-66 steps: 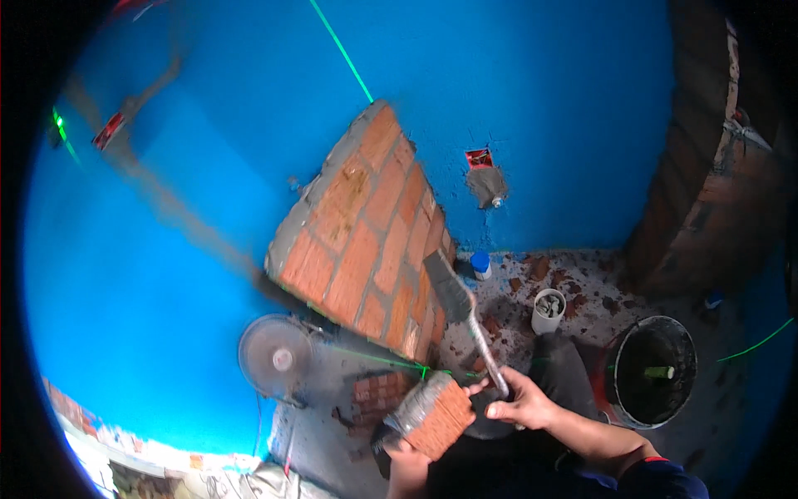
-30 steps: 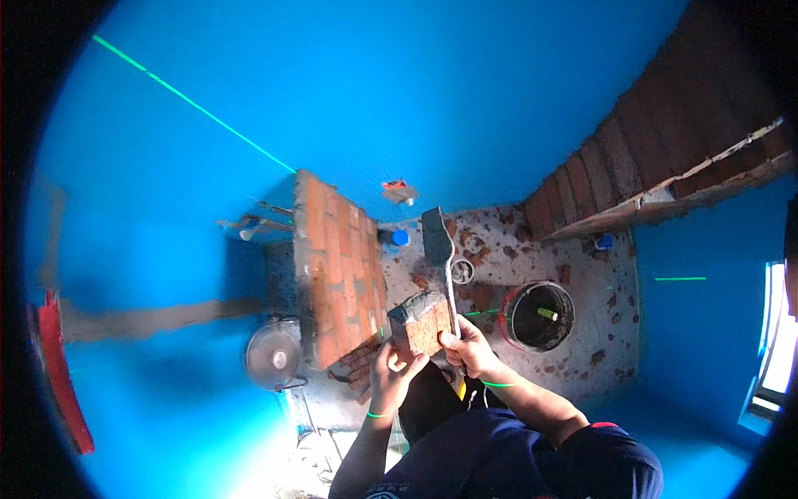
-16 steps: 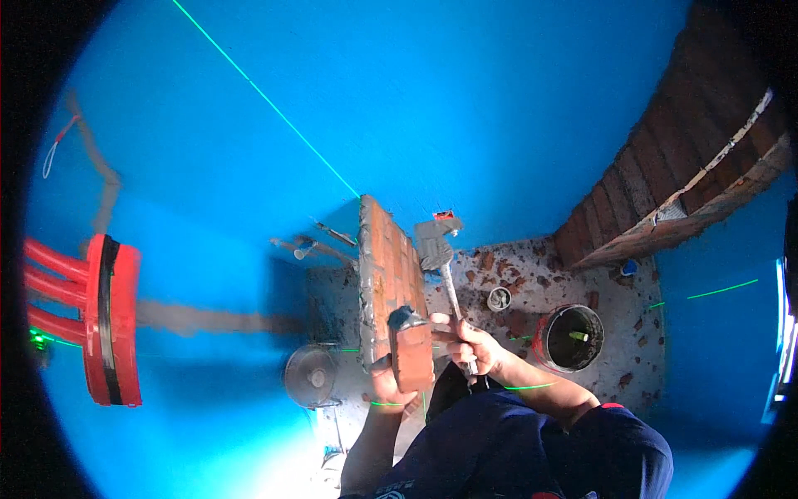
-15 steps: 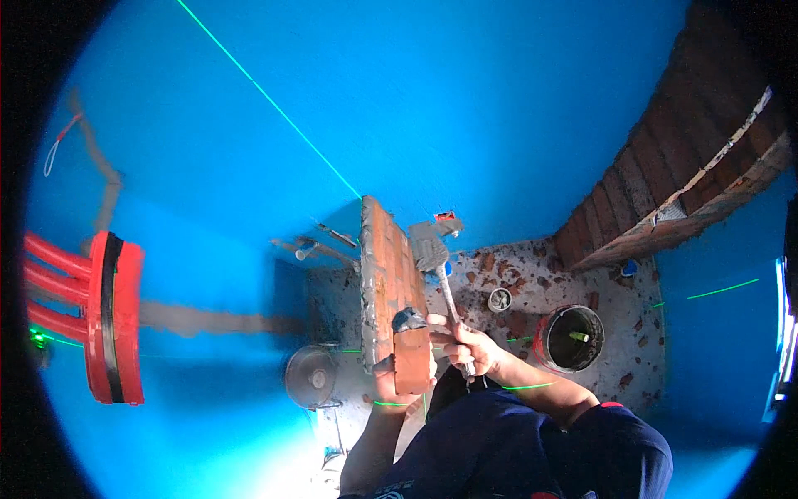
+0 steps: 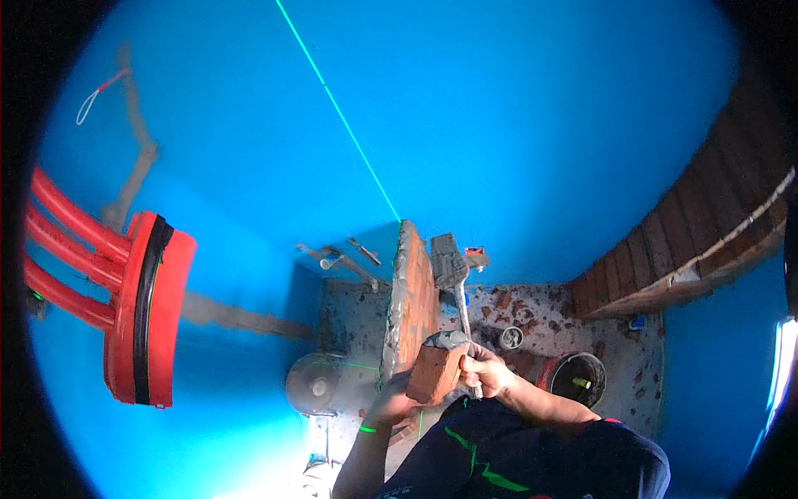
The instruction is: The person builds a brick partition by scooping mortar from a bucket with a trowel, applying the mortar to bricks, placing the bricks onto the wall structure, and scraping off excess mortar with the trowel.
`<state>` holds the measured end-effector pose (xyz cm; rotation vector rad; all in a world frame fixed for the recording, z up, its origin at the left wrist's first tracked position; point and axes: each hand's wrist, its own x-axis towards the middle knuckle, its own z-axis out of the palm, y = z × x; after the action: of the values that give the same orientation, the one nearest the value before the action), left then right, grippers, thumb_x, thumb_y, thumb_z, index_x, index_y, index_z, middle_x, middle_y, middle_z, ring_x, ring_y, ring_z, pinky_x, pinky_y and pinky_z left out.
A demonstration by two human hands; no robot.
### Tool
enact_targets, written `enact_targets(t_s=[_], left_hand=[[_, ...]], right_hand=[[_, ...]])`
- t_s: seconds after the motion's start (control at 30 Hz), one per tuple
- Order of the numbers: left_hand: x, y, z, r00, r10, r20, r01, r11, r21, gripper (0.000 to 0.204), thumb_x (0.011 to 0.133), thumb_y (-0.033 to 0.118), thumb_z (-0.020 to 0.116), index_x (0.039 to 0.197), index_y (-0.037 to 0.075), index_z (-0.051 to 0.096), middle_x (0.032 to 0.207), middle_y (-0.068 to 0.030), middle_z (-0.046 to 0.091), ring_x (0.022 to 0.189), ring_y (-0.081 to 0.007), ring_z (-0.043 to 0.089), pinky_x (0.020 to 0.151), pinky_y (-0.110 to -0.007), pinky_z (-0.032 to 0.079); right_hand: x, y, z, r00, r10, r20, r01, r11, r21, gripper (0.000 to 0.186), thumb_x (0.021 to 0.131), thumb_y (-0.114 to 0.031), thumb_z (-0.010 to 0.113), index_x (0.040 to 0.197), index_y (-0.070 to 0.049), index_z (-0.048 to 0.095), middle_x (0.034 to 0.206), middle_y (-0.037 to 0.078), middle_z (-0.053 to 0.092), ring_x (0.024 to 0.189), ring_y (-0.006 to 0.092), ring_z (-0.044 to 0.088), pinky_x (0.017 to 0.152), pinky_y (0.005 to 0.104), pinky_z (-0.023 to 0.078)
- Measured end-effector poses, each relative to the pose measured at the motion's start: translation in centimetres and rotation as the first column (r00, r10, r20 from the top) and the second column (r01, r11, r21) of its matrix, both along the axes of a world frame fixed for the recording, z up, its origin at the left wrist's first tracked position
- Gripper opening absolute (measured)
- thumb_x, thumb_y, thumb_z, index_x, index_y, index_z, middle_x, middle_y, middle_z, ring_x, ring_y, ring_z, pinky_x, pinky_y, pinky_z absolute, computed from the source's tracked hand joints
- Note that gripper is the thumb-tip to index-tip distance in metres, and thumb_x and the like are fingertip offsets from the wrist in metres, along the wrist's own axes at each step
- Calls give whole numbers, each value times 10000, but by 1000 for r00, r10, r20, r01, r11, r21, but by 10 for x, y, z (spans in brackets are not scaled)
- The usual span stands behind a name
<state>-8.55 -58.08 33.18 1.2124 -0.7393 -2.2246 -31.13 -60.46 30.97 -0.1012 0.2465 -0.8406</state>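
Note:
My left hand (image 5: 394,406) grips a red-brown brick (image 5: 435,374) from its left side and below; the brick hides most of its fingers. Grey mortar (image 5: 447,339) covers the brick's far end. My right hand (image 5: 489,372) is closed around the pale handle of a trowel (image 5: 464,312), with its fingertips by the brick's right edge. Pointing away from me, the trowel has a blade coated in grey mortar. Just beyond and left of the brick stands a narrow brick wall (image 5: 416,291), with mortar along its left face.
A bucket (image 5: 579,374) with a yellow-green object inside and a small white cup (image 5: 511,338) stand on the debris-strewn floor. At left are a round fan (image 5: 316,384) and red pipes (image 5: 83,237). Brickwork (image 5: 665,241) curves at right. A green laser line (image 5: 341,116) crosses the blue wall.
The brick has tilted and come away from the wall's near end, toward my right hand. My right hand has closed in on it with the trowel. The whole view has shifted.

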Motion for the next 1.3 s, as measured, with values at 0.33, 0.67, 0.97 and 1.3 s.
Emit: enact_targets(t_s=[0.33,0.67,0.97,1.3], left_hand=[[-31,-54,25,563,518,644,-11,784,-621,493,679,231,850,1039,-10,615,800,-141,659,719,-236,642,664,-356,518],[-27,-206,-16,215,801,559,-213,597,-774,467,653,180,821,1020,-11,606,917,-188,631,813,-354,636,709,-399,519],[-39,-306,-102,101,835,541,-239,549,-801,437,696,54,777,1082,-33,594,979,-166,581,907,-332,621,746,-414,535],[-42,-346,-130,3,875,484,-323,459,-827,586,606,52,777,1164,24,599,1034,-161,599,901,-372,548,784,-452,460]], right_hand=[[-14,-86,-38,862,162,-481,-147,987,70,305,836,-269,767,1025,-100,598,713,-38,537,532,74,452,464,239,326],[-176,-136,-124,-101,110,-989,-686,712,149,247,904,-289,671,931,-44,652,828,46,627,738,153,580,684,369,478],[-253,-153,-157,44,261,-964,-558,807,193,325,853,-387,729,852,-110,559,727,-8,453,680,150,454,667,445,424],[-238,-199,-128,-104,374,-921,-315,866,388,175,828,-70,709,744,-101,559,622,-32,425,555,76,417,528,302,354]])
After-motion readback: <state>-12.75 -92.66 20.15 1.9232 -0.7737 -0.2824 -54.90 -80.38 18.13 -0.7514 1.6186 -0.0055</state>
